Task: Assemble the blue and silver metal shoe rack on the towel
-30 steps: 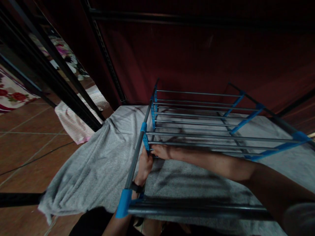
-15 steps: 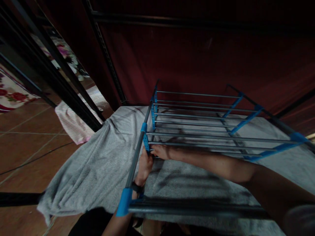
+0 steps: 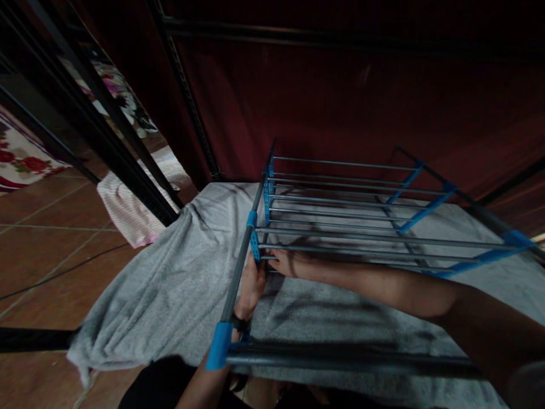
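A rack of grey metal tubes and blue plastic joints, like a shoe rack, lies on a grey cloth (image 3: 170, 284). My left hand (image 3: 252, 284), with a dark band at its wrist, is closed around the lower end of a blue bracket (image 3: 255, 243) on the rack's left side. Just right of it, my right hand (image 3: 289, 263) has its fingers closed on a thin metal rod (image 3: 267, 258), whose end meets that bracket. Fingers hide part of this joint. Nearest me runs a thick tube (image 3: 340, 359) with a blue corner joint (image 3: 219, 345).
Dark metal posts (image 3: 128, 170) stand at the left, and a dark red sheet (image 3: 319, 96) hangs behind the rack. A striped cloth (image 3: 130, 210) and a black cable (image 3: 63, 272) lie on the tiled floor (image 3: 51, 227).
My right hand has shifted slightly to the right along the rod. My left hand stays at the bracket. The whole view has moved a little.
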{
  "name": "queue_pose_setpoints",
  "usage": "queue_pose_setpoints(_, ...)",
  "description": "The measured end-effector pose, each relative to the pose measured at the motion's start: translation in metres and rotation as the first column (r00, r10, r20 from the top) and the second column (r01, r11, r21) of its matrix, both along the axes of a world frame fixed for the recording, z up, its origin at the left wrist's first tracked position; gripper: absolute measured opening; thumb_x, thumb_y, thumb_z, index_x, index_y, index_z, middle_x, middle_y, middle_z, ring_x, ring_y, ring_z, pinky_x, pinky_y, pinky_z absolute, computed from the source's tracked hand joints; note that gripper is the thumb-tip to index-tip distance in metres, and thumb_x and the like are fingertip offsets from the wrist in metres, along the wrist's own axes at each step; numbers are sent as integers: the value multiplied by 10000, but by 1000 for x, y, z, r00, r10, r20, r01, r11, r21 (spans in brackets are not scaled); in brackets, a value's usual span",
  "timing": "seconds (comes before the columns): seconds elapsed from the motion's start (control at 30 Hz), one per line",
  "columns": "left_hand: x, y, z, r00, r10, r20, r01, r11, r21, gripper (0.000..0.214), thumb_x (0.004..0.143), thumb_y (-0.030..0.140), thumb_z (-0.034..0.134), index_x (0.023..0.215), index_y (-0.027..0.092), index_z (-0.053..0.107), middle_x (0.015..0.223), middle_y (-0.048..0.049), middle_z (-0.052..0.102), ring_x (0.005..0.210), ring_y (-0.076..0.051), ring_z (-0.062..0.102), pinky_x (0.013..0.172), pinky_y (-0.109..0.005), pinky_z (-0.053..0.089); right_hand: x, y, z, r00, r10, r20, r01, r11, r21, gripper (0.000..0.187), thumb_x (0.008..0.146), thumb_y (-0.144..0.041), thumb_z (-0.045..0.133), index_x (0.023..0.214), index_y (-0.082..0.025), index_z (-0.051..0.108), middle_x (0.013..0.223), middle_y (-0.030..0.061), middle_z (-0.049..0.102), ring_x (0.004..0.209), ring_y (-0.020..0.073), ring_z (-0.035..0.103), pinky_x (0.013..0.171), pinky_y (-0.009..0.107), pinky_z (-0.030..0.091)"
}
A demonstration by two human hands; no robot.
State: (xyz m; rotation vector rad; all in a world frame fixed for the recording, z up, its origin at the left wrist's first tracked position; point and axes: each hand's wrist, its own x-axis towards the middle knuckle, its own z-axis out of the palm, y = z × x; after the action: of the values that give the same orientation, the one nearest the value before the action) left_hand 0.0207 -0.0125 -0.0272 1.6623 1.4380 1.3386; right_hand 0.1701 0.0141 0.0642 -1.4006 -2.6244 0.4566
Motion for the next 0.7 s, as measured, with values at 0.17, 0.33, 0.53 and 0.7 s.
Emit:
queue_pose_setpoints(0.17,-1,0,-2,1000,-2,0,2,1000,3,369,890,211,484,1255,177,528,1147,-140,660,1095,-295,631,981,-469,504,4,-4,1,999,4,46,-4,1000,-6,259,978,-315,520,1073,-147,693,1049,123,729,1011,295,675,894,401,531)
queue_pose_setpoints(0.33,-2,0,-5,1000,7,-13,-7,1000,-6,395,876,184,484,1269,177,517,1136,-135,672,1069,-289,652,934,-434,537,4,-2,-3,997,18,80,-18,1000,3,267,988,-350,524,1048,-149,690,1003,105,735,954,263,687,828,351,535)
queue_pose_setpoints(0.53,-1,-1,-2,997,14,-75,-15,1000,-18,416,879,169,447,1291,123,492,1187,-168,660,1115,-285,639,968,-443,525,4,3,-12,995,28,94,-28,1000,2,299,996,-377,506,1039,-147,692,1000,101,732,928,236,673,821,325,524)
queue_pose_setpoints(0.7,-1,-2,1,996,11,-92,-15,999,-37,376,893,216,440,1258,144,496,1118,-164,680,1016,-285,676,884,-421,556,9,10,-21,990,123,-69,-120,992,45,302,985,-329,530,1212,-180,662,1061,81,712,954,211,643,890,316,502)
